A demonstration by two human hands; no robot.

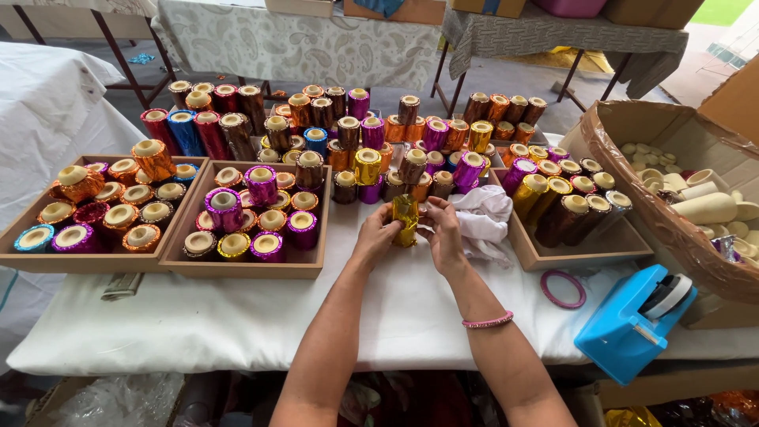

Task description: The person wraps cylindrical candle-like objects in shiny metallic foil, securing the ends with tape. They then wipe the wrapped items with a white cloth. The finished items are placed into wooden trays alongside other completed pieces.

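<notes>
A gold foil-wrapped candle (406, 218) is held upright between both hands over the white tablecloth (261, 316). My left hand (378, 235) grips its left side and my right hand (439, 231) pinches its right side. A pink bead bracelet (487, 321) sits on my right forearm. Just right of the hands lies a crumpled white cloth (484, 215). Many foil-wrapped candles (368, 166) in gold, purple, orange and brown stand directly behind the hands.
Two wooden trays (178, 261) of wrapped candles stand at left and another tray (577, 251) at right. A blue tape dispenser (632, 324) and a pink ring (563, 289) lie at right. A foil-lined cardboard box (672, 229) holds bare white candles.
</notes>
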